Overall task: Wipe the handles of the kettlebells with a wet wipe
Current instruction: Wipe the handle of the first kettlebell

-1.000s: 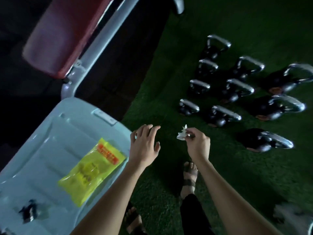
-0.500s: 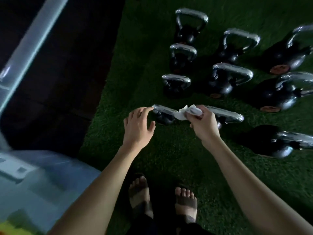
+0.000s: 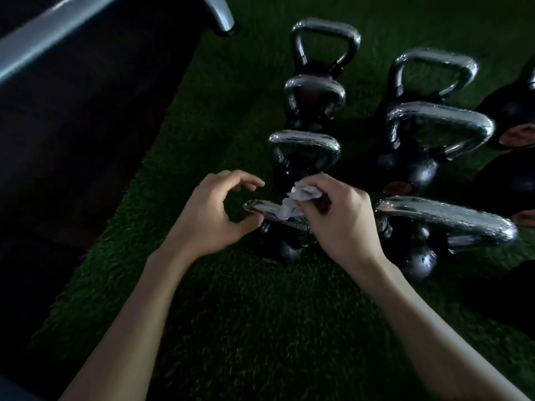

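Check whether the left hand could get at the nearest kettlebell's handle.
Probably yes: the left hand sits beside the bare left end of the handle; the right hand and wet wipe cover only its middle.

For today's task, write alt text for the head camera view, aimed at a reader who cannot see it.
A person's right hand presses a crumpled wet wipe onto the metal handle of the nearest kettlebell, while the left hand curves loosely beside the handle's end. More black kettlebells stand in rows behind on green turf.
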The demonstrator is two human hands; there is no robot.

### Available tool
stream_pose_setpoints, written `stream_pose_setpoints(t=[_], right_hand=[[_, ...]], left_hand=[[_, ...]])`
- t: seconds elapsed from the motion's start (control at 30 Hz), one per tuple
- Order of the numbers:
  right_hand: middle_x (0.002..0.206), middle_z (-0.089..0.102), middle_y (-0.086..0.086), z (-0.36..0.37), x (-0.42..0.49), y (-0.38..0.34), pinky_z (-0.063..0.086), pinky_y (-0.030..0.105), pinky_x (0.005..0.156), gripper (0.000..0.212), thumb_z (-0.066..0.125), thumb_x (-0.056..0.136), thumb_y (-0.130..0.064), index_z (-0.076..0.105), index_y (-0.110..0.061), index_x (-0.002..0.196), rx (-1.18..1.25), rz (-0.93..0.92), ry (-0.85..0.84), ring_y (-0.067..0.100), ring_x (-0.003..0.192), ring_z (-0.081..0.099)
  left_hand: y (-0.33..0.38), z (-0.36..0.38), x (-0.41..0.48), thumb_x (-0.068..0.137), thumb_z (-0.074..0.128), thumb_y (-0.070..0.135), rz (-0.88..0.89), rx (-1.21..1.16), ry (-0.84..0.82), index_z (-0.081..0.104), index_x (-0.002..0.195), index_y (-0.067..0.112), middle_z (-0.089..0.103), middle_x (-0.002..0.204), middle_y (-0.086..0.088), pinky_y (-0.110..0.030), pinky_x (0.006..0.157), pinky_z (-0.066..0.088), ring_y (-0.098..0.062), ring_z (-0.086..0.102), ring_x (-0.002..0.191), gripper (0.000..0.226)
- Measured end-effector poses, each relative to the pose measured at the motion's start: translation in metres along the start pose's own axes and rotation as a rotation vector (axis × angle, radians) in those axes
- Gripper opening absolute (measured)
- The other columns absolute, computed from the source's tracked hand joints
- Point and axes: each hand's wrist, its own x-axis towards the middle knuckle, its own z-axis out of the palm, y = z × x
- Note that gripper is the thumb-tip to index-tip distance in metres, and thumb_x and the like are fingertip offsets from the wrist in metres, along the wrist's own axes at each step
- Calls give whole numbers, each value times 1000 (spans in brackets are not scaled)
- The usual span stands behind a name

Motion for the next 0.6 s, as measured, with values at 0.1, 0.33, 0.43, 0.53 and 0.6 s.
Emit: stream_pose_setpoints(t=[0.1, 0.33, 0.43, 0.53, 0.6], right_hand=[[99, 71, -9, 8, -1, 9, 57, 32, 73, 19, 75, 88, -13, 77, -22, 104, -89, -78, 64, 9, 89, 67], [109, 65, -3, 12, -15, 8, 52, 39, 81, 38, 58, 90, -18, 72, -17, 125, -368, -236, -2, 23, 94, 66], [119, 63, -4, 14, -27, 1, 53, 41, 84, 43, 44, 98, -40, 70, -20, 126, -310, -183, -27, 20, 99, 66], [113, 64, -6, 16, -25, -1, 55, 42, 79, 41, 42, 104, -40, 75, -19, 118, -201, -164, -41, 17, 92, 66], [102, 66, -9, 12, -19, 3, 55, 36, 74, 30, 54, 103, -36, 80, -22, 107, -131, -151, -40, 11, 84, 65]], left_hand=[[-6, -5, 3, 76, 86, 44, 32, 90, -77, 63, 122, 46, 64, 114, 27, -21, 96, 37, 3, 50, 114, 51], [-3, -15, 4, 73, 84, 52, 30, 191, -64, 71, 112, 46, 68, 111, 26, -37, 98, 48, 4, 55, 108, 42], [3, -16, 4, 72, 85, 50, 15, 220, -54, 73, 110, 45, 63, 102, 30, -33, 94, 48, 1, 57, 104, 40], [5, -16, 6, 71, 85, 52, 11, 243, -75, 74, 108, 48, 60, 102, 30, -27, 90, 47, -4, 60, 106, 39], [6, -18, 8, 73, 86, 49, -16, 242, -111, 74, 107, 47, 53, 95, 36, -17, 80, 46, -9, 66, 97, 36]])
